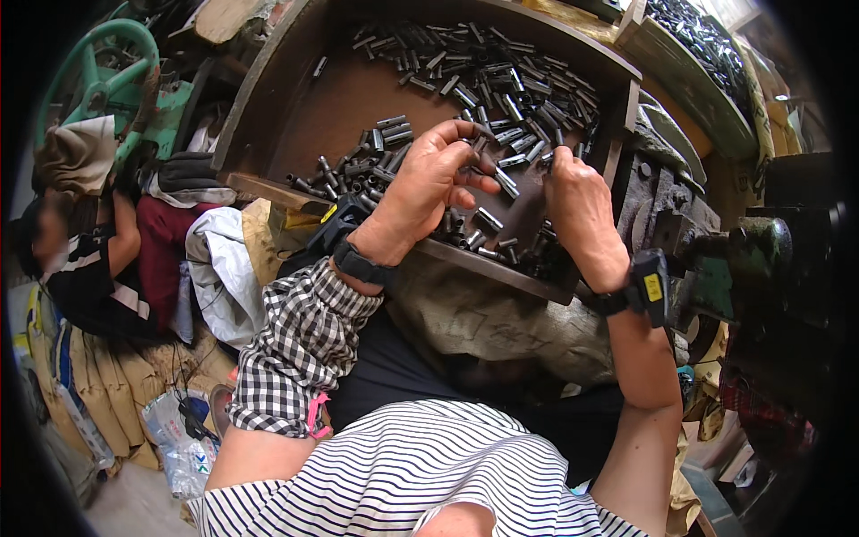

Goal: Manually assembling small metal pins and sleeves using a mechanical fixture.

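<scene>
Apparently unfinished, with a tube point(507, 183) at the curled left hand point(434, 174), near the bunched right hand point(580, 201), grasp in either impossible to tell, and many more left loose in the tray point(318, 112) around both, any done share unclear.

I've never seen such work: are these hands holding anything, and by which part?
The left hand seems to hold a metal tube by its upper end, though the contact is unclear; whether the right hand holds one cannot be told.
</scene>
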A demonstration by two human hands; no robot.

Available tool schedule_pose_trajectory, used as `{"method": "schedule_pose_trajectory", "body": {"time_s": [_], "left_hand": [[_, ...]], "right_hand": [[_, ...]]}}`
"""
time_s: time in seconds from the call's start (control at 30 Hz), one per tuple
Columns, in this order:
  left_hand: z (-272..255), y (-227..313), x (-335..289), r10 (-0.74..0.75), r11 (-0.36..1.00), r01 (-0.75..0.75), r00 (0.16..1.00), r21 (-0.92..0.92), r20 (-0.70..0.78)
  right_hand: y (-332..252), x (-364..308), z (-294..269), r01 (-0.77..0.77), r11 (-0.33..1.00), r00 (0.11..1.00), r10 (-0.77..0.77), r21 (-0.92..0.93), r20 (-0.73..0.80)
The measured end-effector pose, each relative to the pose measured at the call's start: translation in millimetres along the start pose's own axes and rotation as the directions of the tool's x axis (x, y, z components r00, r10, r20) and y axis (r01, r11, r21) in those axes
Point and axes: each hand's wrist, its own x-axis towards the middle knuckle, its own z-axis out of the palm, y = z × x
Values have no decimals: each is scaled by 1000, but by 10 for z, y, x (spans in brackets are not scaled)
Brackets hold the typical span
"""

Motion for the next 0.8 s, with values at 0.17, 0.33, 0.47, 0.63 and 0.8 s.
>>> {"method": "schedule_pose_trajectory", "body": {"time_s": [0.17, 0.33, 0.47, 0.63, 0.8], "left_hand": [[-44, 20, -11, 120, 737, -209, 976, 643, 179], [-93, -54, -16, 391, 26, -437, 832, 899, 393], [-142, 24, -37, 280, 18, -483, 843, 875, 460], [176, -256, 26, 24, -84, -567, 821, 819, 570], [190, -298, 91, -18, -138, -576, 815, 806, 579]], "right_hand": [[-102, 46, -41, -99, 994, 994, 101, -42, 40], [-70, -120, -288, -102, 883, 992, 122, 458, -14], [-92, -467, -349, -315, 536, 945, 250, 783, 209], [-146, -674, -389, -327, 259, 922, 297, 909, 247], [-104, -667, -394, -314, 252, 927, 291, 915, 238]]}}
